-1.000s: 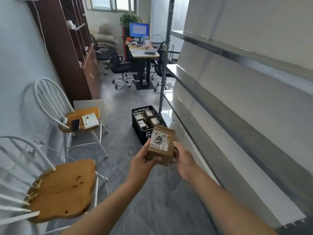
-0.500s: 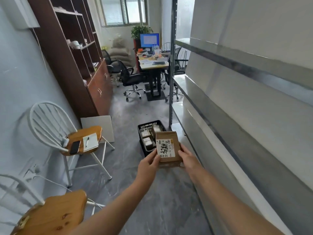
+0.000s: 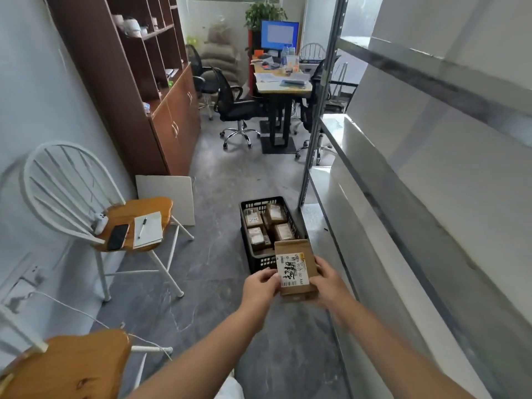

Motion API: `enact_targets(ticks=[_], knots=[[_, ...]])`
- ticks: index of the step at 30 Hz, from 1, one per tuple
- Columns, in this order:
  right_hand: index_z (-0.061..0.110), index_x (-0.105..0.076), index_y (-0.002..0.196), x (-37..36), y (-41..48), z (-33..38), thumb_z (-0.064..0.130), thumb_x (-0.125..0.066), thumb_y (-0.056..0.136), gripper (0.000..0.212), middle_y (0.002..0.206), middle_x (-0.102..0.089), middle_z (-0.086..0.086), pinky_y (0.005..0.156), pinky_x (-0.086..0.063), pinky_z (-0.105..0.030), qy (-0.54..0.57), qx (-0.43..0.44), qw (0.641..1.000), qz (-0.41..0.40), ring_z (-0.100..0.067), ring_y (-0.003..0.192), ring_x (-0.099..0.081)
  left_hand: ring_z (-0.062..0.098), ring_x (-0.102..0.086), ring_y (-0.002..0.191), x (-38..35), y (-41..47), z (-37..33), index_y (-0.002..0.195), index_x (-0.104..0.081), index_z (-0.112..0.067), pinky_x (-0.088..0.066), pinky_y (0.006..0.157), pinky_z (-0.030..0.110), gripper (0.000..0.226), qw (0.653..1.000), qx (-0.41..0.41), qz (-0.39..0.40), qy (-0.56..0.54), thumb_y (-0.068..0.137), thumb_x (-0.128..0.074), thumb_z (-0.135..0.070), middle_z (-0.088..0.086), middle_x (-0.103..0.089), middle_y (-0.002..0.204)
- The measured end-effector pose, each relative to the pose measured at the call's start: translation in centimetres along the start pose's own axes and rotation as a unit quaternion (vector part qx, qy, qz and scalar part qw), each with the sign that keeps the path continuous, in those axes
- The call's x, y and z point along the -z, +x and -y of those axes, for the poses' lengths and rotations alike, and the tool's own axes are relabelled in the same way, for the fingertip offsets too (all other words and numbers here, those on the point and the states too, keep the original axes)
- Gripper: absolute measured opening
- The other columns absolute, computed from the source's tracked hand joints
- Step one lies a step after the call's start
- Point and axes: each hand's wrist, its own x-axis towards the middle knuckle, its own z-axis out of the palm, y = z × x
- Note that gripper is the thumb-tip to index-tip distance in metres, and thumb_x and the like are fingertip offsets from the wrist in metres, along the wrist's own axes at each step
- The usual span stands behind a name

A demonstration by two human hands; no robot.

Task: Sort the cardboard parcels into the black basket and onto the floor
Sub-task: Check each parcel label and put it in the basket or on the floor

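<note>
I hold a brown cardboard parcel (image 3: 296,270) with a white printed label facing up, out in front of me. My left hand (image 3: 260,287) grips its left edge and my right hand (image 3: 329,279) grips its right edge. Just beyond the parcel, on the grey floor, stands the black basket (image 3: 259,262) with several labelled cardboard parcels (image 3: 266,226) lying inside. The held parcel hides the basket's near right corner.
A metal shelving unit (image 3: 403,197) runs along my right. On the left stand two white chairs with wooden seats; the farther chair (image 3: 69,194) carries a phone and a notebook with a pen. A white board (image 3: 167,197) leans against the brown cabinet (image 3: 138,90). A desk and office chairs lie beyond.
The parcel turned from tilted to flat, label up, between both hands. The basket now sits closer, right behind the parcel, and the view has shifted forward.
</note>
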Motion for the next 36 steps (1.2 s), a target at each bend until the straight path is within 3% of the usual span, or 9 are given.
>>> enact_targets(ticks=[4,7,12,18,21,28,31,34,36], knots=[[0.024,-0.052,0.132,-1.2,4.4,2.5,-0.019,-0.036,0.087,0.064,0.125,-0.062,-0.002,0.060,-0.057,-0.033,-0.044,-0.027,0.999,-0.007,-0.024,0.095,-0.067,0.018,-0.059,0.108,0.8,6.9,-1.0,0.138,-0.041,-0.026,-0.062,0.072,0.041,0.058,0.996,0.003,0.085,0.011,0.089,-0.068,-0.010,0.000,-0.050,0.126],[0.026,-0.057,0.129,-2.5,8.4,5.0,-0.017,-0.040,0.085,0.064,0.121,-0.065,-0.006,0.067,-0.060,-0.040,-0.124,-0.031,0.992,0.005,-0.024,0.094,-0.068,0.028,-0.057,0.116,1.8,11.2,-2.9,0.140,-0.034,-0.045,-0.061,0.067,0.048,0.077,0.989,0.050,0.137,-0.039,0.084,-0.075,-0.012,-0.001,-0.048,0.129],[0.029,-0.063,0.119,-5.7,15.6,8.6,-0.004,-0.058,0.081,0.050,0.113,-0.064,-0.003,0.070,-0.062,-0.034,-0.177,-0.012,0.983,-0.053,-0.016,0.093,-0.067,0.031,-0.070,0.098,3.0,19.1,-5.5,0.119,-0.053,-0.025,-0.060,0.076,0.052,0.030,0.987,0.098,0.098,-0.082,0.093,-0.063,-0.015,0.007,-0.062,0.122],[0.013,-0.038,0.135,-7.6,22.9,10.7,0.005,-0.069,0.085,0.059,0.122,-0.050,-0.003,0.051,-0.048,-0.015,-0.130,-0.053,0.978,-0.153,-0.011,0.088,-0.056,0.030,-0.073,0.089,3.3,26.3,-8.2,0.115,-0.058,-0.010,-0.061,0.072,0.051,0.017,0.985,0.145,0.015,-0.097,0.099,-0.054,-0.012,0.018,-0.070,0.105],[0.012,-0.048,0.122,-7.1,27.5,11.2,0.008,-0.071,0.086,0.043,0.116,-0.063,-0.006,0.056,-0.050,-0.016,-0.095,-0.067,0.982,-0.152,-0.008,0.083,-0.062,0.027,-0.072,0.090,2.9,30.2,-9.1,0.114,-0.060,-0.008,-0.062,0.069,0.044,0.017,0.989,0.138,-0.007,-0.050,0.100,-0.052,-0.012,0.015,-0.070,0.105],[0.039,-0.053,0.129,-4.6,39.4,11.8,0.002,-0.051,0.092,0.052,0.119,-0.064,-0.002,0.085,-0.059,-0.035,-0.096,-0.087,0.992,-0.010,-0.013,0.102,-0.064,0.010,-0.058,0.080,-1.2,39.8,-10.1,0.123,-0.065,-0.013,-0.048,0.073,0.024,0.033,0.985,0.117,-0.029,0.124,0.095,-0.050,-0.007,0.003,-0.069,0.109],[0.036,-0.051,0.132,-3.5,45.2,11.9,0.001,-0.049,0.090,0.054,0.119,-0.065,0.001,0.081,-0.053,-0.023,-0.115,-0.091,0.988,0.049,-0.010,0.106,-0.062,0.008,-0.058,0.070,-3.4,44.2,-11.0,0.128,-0.062,-0.014,-0.047,0.058,0.016,0.041,0.979,0.133,-0.058,0.142,0.093,-0.047,0.000,0.007,-0.070,0.105],[0.036,-0.050,0.125,-2.2,50.0,11.4,0.000,-0.049,0.091,0.050,0.122,-0.062,0.006,0.081,-0.047,-0.016,-0.090,-0.124,0.984,0.091,-0.007,0.109,-0.058,0.023,-0.062,0.114,-5.5,48.4,-11.0,0.136,-0.053,-0.007,-0.050,0.091,0.030,0.045,0.968,0.156,-0.058,0.187,0.093,-0.046,0.003,0.010,-0.064,0.126],[0.037,-0.048,0.122,-1.4,53.1,10.3,-0.002,-0.049,0.091,0.049,0.122,-0.063,0.009,0.090,-0.048,-0.021,-0.069,-0.155,0.980,0.102,-0.006,0.111,-0.057,0.021,-0.056,0.121,-6.6,51.6,-9.8,0.139,-0.047,-0.004,-0.047,0.090,0.027,0.046,0.959,0.177,-0.060,0.212,0.093,-0.048,0.002,0.011,-0.057,0.136]])
